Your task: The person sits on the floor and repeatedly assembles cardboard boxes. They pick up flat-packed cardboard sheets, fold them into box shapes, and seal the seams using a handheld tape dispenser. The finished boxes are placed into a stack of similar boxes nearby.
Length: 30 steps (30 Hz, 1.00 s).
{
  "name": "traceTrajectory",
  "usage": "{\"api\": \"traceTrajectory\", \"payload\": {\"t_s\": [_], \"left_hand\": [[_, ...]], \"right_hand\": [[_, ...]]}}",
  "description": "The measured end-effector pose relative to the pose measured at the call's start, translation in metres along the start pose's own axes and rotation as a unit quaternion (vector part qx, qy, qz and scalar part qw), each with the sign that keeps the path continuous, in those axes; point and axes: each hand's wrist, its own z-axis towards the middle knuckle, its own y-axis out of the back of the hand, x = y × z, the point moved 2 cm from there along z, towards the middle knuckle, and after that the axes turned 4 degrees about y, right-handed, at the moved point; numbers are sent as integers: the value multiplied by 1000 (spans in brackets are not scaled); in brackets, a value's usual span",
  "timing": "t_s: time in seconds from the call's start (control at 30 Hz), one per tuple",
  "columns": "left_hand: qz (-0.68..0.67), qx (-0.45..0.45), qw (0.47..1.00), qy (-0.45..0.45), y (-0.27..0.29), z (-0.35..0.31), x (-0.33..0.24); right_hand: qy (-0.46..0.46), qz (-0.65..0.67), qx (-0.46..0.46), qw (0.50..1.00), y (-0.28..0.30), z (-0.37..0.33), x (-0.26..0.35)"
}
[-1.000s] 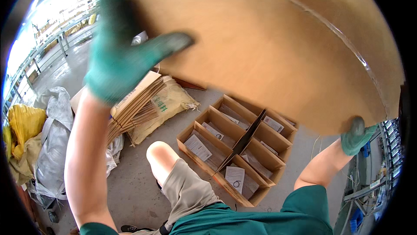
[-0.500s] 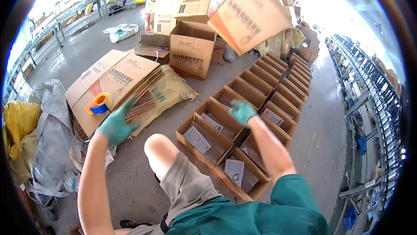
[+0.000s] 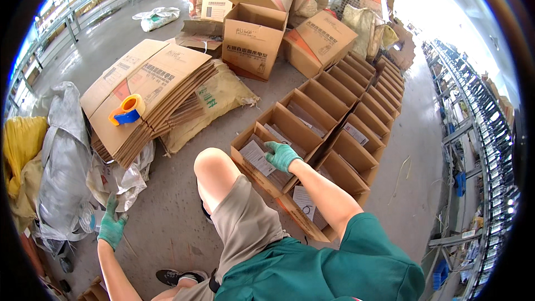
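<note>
My left hand (image 3: 113, 227), in a green glove, is low at the left with its fingers apart and nothing in it. A crumpled plastic bag (image 3: 134, 181) and a roll of clear plastic (image 3: 87, 217) lie nearest to it. Over the nearest open cartons hovers my right hand (image 3: 283, 157), gloved alike, fingers stretched leftward and holding nothing I can see; I cannot tell if it touches the carton edge. Below it, one open carton (image 3: 253, 175) contains a white printed sheet (image 3: 257, 158). Another sheet (image 3: 304, 202) with a black ring lies in the adjoining carton.
Two long rows of open cartons (image 3: 356, 92) run away from me. Flattened cartons (image 3: 161, 78) are stacked at left, topped by an orange-and-blue tape dispenser (image 3: 128, 109). Beyond stand an open box (image 3: 251, 50) and a tilted closed box (image 3: 322, 42). A metal conveyor (image 3: 473, 128) lines the right.
The box in mid-air has come down beside the upright open box. My left hand has dropped from the flattened cartons toward the floor; my right hand has moved nearer and left.
</note>
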Motion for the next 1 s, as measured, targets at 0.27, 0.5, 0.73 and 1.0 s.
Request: {"api": "traceTrajectory", "payload": {"t_s": [0.27, 0.5, 0.73, 1.0], "left_hand": [[-59, -2, 988, 145, 25, -29, 46], [-9, -25, 984, 175, 45, -71, 71], [104, -101, 975, 171, 15, -20, 88], [168, -223, 960, 23, 17, 93, 49]], "right_hand": [[188, -22, -116, 975, 1, 59, 121], [342, 86, -4, 936, -50, 163, 299], [415, -246, -34, 875, -161, 293, 408], [322, -294, -4, 900, -199, 320, 409]]}}
